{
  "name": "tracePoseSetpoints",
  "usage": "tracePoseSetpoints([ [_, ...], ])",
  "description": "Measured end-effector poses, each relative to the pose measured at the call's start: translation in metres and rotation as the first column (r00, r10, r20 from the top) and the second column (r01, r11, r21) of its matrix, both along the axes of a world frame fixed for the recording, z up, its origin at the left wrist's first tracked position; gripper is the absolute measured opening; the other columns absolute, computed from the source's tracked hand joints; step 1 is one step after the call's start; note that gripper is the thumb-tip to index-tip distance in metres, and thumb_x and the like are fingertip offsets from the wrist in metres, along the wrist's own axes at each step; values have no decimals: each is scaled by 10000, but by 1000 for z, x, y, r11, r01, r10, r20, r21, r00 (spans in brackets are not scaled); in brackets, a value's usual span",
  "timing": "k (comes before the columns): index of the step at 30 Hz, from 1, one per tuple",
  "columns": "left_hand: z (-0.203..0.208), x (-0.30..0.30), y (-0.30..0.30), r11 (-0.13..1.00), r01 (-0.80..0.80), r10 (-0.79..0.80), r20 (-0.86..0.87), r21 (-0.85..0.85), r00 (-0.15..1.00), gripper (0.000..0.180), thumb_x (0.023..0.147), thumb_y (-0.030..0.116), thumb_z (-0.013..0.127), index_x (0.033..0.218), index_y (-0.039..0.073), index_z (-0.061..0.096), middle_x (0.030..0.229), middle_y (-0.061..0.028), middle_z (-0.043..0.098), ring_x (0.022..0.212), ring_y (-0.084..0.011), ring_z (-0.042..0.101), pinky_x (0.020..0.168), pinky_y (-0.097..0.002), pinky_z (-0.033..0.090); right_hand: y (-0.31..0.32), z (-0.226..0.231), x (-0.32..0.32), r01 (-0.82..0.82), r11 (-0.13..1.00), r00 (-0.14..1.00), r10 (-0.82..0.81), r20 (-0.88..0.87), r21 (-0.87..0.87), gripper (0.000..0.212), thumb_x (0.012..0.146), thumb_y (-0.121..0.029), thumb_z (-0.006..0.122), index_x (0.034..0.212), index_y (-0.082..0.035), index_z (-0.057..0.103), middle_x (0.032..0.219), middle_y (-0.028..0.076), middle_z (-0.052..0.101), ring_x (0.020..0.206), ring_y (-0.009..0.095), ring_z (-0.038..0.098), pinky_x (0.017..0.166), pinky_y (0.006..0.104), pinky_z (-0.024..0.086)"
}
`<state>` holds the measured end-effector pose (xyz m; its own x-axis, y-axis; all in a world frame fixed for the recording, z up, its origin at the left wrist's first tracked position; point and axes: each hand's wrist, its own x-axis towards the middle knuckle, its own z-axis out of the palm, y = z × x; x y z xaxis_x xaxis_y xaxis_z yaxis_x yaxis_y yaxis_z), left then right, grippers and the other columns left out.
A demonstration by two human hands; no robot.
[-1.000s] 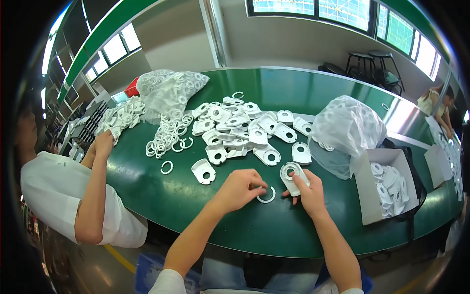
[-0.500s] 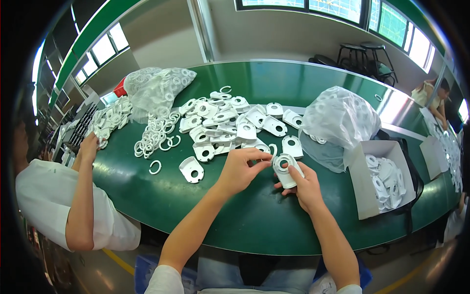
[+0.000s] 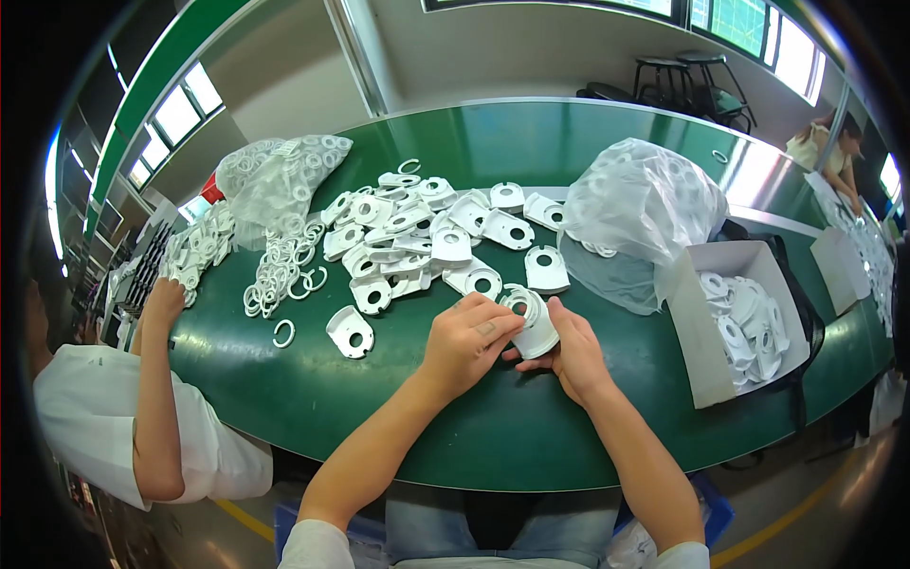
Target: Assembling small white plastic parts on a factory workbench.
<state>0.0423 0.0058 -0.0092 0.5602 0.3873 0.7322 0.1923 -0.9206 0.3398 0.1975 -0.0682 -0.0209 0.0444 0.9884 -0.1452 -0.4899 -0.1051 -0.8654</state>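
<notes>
beside both hands gripping a white plastic part [image 3: 531,322], an open box [image 3: 697,351] holds more parts.

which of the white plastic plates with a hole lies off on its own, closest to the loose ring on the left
The white plate at the pile's lower-left edge, lying apart from the heap, just right of the single loose ring.

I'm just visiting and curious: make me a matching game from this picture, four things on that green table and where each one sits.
Things:
1. white plastic part
2. cardboard box
3. loose white rings
4. bulging clear bag

Places:
A. just left of the box
B. between the person's two hands
C. far right, holding white parts
D. left of the heap of parts

Pairs: 1-B, 2-C, 3-D, 4-A
</notes>
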Motion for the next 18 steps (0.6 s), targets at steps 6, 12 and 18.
tracePoseSetpoints([
  [6,-5,3,-2,999,18,-18,-19,37,1000,279,592,11,721,861,81,700,810,-3,654,732,-211,587,598,-299,503,-2,-1,-3,4,1000,1000,-3,-24,15,485,1005,-395,329,1152,29,512,978,144,629,754,249,668,576,325,575],
  [12,-8,3,-3,998,16,-17,-27,-59,999,304,585,-7,722,870,98,720,870,-8,648,824,-215,563,672,-311,498,-1,-6,-2,7,999,999,-6,-31,43,482,1004,-392,336,1161,31,505,983,147,624,758,244,666,581,334,580],
  [18,-1,-3,-6,986,32,-48,-96,-161,994,345,622,-32,691,926,127,731,1060,-33,600,968,-252,512,801,-354,477,-1,-4,-1,18,998,997,-14,-75,53,485,1003,-392,342,1191,32,487,1000,156,623,755,257,669,583,338,586],
])
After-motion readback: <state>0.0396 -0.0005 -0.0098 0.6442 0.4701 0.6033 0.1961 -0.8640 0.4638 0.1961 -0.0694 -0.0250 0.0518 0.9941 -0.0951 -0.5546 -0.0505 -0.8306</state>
